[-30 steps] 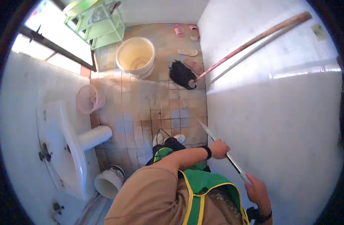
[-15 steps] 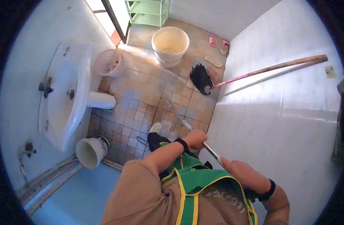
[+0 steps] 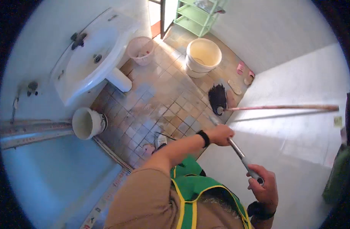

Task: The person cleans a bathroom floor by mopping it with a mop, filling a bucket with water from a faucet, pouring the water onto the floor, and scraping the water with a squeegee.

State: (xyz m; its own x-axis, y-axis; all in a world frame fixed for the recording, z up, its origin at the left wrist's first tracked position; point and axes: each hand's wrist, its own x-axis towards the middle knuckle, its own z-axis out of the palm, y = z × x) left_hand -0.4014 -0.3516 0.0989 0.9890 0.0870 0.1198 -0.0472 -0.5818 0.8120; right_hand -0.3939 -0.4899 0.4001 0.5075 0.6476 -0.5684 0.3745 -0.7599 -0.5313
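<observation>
My left hand (image 3: 220, 134) is closed around a metal pole (image 3: 239, 149), partway along it. My right hand (image 3: 265, 187) grips the grey sleeve at the pole's upper end, where the open tube end shows. Beyond my left hand the pole slants down toward the tiled floor (image 3: 159, 95); its far end is blurred and I cannot make out what is on it. Close to that lower part lies the black head of a mop (image 3: 217, 95), whose reddish wooden stick leans across to the right-hand wall.
At the left hang a white washbasin (image 3: 93, 57) and its pedestal, with a pink basket (image 3: 140, 51) beside them. A large cream bucket (image 3: 203, 57), a green shelf rack (image 3: 194, 19) and pink slippers (image 3: 240, 68) stand farther back. A smaller white bucket (image 3: 85, 124) sits near the blue tub (image 3: 60, 168).
My view has turned, so the room appears shifted. Both hands, still on the pole, have moved right, and the pole's lower part now points nearer the mop.
</observation>
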